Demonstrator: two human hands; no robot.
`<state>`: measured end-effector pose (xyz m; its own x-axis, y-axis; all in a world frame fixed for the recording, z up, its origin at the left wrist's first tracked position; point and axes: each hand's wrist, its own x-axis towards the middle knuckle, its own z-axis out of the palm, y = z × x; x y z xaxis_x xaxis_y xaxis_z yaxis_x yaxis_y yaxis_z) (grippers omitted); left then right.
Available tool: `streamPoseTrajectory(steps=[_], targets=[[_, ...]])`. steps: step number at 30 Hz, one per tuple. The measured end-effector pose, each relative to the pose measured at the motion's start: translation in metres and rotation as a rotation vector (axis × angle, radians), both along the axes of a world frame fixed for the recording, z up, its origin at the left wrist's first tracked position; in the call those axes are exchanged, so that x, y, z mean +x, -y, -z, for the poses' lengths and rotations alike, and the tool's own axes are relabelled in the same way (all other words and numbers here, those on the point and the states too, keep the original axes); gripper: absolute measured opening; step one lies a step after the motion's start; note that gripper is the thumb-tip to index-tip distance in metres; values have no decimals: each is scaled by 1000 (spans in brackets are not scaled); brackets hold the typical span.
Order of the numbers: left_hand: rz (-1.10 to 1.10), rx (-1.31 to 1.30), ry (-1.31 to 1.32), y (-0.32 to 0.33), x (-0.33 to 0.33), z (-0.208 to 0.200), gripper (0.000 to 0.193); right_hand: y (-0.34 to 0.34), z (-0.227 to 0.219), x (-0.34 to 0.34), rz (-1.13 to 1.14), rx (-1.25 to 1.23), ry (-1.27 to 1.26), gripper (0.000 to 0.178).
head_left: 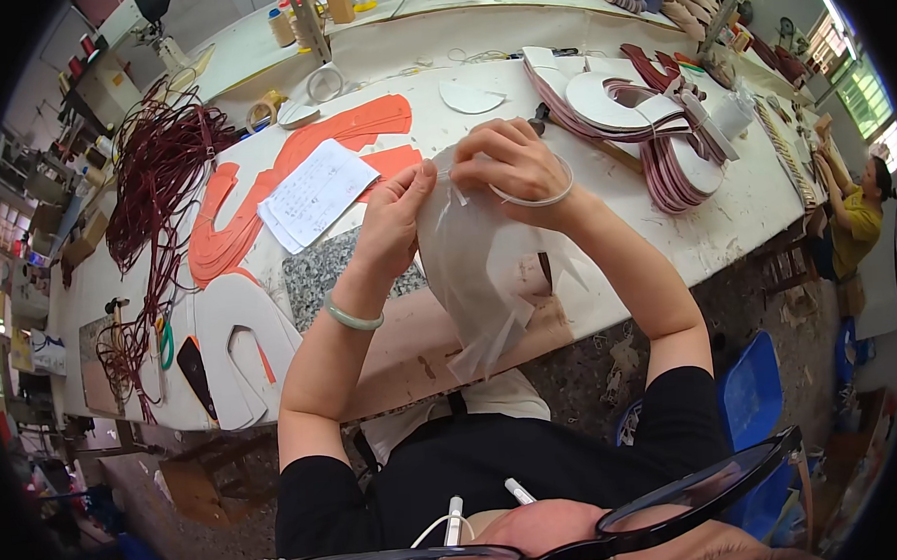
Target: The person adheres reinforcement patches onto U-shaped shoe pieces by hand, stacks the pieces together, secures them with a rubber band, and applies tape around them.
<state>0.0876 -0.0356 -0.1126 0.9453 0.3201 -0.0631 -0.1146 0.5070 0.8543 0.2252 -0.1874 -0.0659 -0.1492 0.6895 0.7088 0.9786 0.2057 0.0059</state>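
Note:
A thin translucent whitish sheet [463, 264] with ragged strips hanging from it is held up in front of me over the table's near edge. My left hand [394, 214] is closed on its upper left edge, thumb on top. Bent over the top edge, my right hand [515, 162] has its fingers pinched together by a small pale strip. The exact spot of that pinch is partly hidden by the fingers. Behind my left wrist lies a speckled grey stone slab [328, 270]. Beyond it, a white sheet of paper with handwriting [317, 194] rests on orange curved pieces [228, 235].
White U-shaped pieces [232, 324], a dark narrow object [194, 371] and green-handled scissors [166, 344] lie left. Dark red cords [164, 172] are heaped beyond. Stacked curved pieces [674, 175] and a tape roll [324, 82] lie farther back. Another person [856, 212] sits at the right.

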Motion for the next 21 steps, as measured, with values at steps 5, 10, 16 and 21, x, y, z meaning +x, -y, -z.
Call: streamPoseTrajectory(steps=[5, 10, 16, 21], targets=[[-153, 163, -136, -11, -2, -11, 24, -6, 10, -14, -63, -18, -2, 26], [-444, 320, -110, -97, -26, 4, 27, 106, 13, -54, -233, -463, -512, 21], [-535, 515, -192, -133, -82, -48, 29, 291, 6, -71, -65, -87, -1130, 12], [-324, 577, -195, -125, -129, -117, 28, 314, 2, -67, -50, 93, -1192, 20]])
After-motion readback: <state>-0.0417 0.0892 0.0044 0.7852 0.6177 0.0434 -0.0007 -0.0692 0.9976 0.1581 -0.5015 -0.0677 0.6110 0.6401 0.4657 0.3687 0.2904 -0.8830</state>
